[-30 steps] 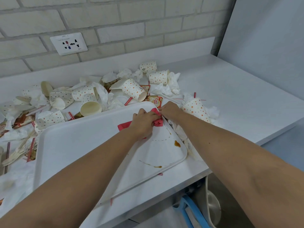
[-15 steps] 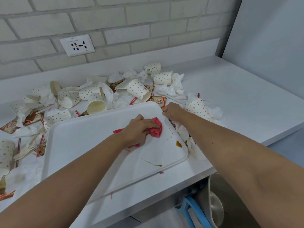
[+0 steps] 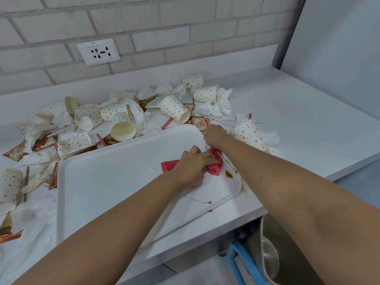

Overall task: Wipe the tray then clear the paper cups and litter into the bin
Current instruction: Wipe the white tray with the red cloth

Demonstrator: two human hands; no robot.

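A wall of pale grey bricks [image 3: 185,21] stands at the far side. On it, to the left, is a white socket plate [image 3: 98,51] with several small dark holes and a short line of print, too small to read. Below the wall a low white upstand [image 3: 205,64] meets the white counter [image 3: 308,124]. A plain grey panel [image 3: 339,48] rises at the far right of the counter. Under the counter's near edge, at the right, is a light blue curved part [image 3: 244,262]; what it belongs to is not clear.
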